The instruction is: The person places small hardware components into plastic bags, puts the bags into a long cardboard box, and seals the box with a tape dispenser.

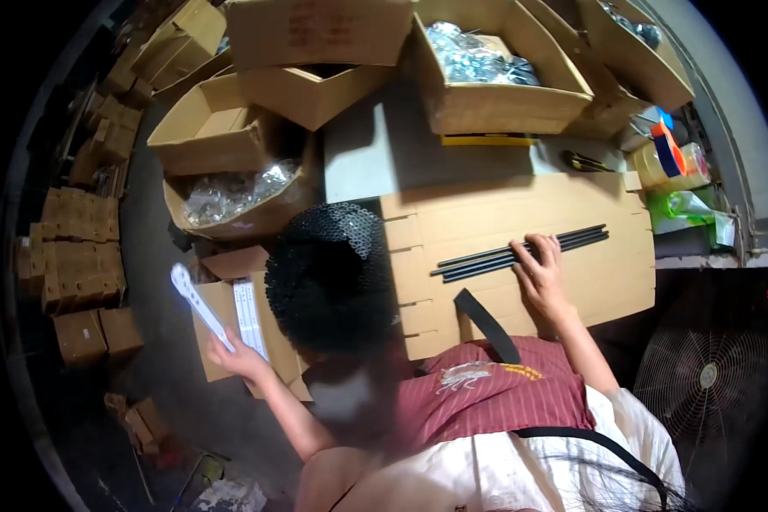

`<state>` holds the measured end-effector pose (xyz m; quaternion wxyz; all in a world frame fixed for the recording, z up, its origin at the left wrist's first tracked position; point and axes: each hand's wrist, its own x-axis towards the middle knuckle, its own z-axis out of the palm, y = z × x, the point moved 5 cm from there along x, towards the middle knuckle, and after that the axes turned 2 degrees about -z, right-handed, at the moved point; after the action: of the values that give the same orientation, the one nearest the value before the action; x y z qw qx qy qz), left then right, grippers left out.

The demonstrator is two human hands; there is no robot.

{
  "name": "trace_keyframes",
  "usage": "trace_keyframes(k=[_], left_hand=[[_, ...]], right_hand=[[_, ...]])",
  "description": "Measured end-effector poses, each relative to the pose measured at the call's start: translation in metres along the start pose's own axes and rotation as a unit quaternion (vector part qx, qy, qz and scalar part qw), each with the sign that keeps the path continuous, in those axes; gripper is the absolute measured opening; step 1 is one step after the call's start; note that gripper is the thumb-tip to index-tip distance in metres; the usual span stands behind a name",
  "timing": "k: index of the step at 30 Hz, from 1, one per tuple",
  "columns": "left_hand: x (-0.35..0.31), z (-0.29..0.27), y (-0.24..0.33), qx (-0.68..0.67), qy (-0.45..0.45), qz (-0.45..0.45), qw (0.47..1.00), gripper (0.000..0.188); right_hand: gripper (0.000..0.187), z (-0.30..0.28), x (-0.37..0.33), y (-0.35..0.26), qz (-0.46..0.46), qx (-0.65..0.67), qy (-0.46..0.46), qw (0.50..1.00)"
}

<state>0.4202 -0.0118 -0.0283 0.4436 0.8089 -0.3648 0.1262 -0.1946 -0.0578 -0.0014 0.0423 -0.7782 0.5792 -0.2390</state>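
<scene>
My left hand point(241, 357) is out at the left, closed round the lower end of a long flat white strip point(198, 299) with a rounded tip and small holes. Below that strip stands an open cardboard box point(216, 317) holding similar white perforated strips point(247, 311). On a flat cardboard sheet point(452, 200), several thin black rods point(478, 266) lie side by side. My right hand point(539, 266) is over their middle, its bent fingers gripping them. A black strap point(486, 324) hangs over the sheet's near edge.
A black mesh bin point(328, 273) stands between the box and the sheet. Open cartons point(508, 107) with plastic-bagged parts sit at the back. A utility knife point(587, 162) and tape rolls point(678, 162) lie at the far right. A fan point(706, 375) stands at the right.
</scene>
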Motion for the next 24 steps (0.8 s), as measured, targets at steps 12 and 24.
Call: trace_keyframes(k=[12,24], left_hand=[[-0.221,0.116,0.357,-0.224,-0.505,0.367,0.749,0.033],[-0.239,0.085,0.285,-0.204,-0.418,0.176,0.867,0.076]], right_hand=[[0.039,-0.006,-0.014,0.001,-0.082,0.069,0.059,0.992],[0.071,-0.052,-0.054,0.182,0.191,0.099,0.170,0.962]])
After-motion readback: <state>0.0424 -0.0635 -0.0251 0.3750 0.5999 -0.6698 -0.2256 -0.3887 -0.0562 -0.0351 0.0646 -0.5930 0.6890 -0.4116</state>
